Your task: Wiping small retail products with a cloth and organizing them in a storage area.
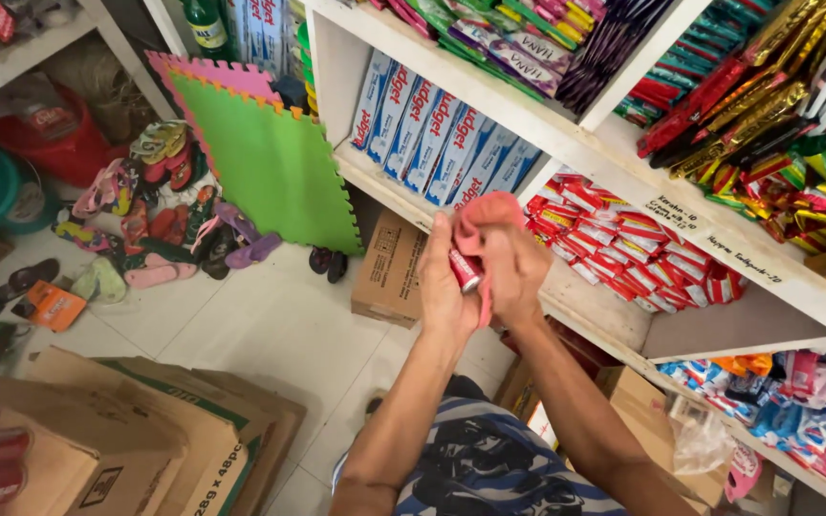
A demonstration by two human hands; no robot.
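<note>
- Two bare hands up front, the left hand [446, 287] and the right hand [513, 272].
- One small red box [465, 269] between them.
- One pink cloth [486, 212].
- Seven blue-and-white cartons [432, 139] standing in a row on the white shelf.
- Two foam puzzle mats: one green [274, 162], one pink [207, 72].
- One red plastic bucket [45, 134].
- One green glass bottle [205, 24].

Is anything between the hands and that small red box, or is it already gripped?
Nothing visible is in the way. The left hand already holds the small red box, and the right hand presses a pink cloth against it.
</note>
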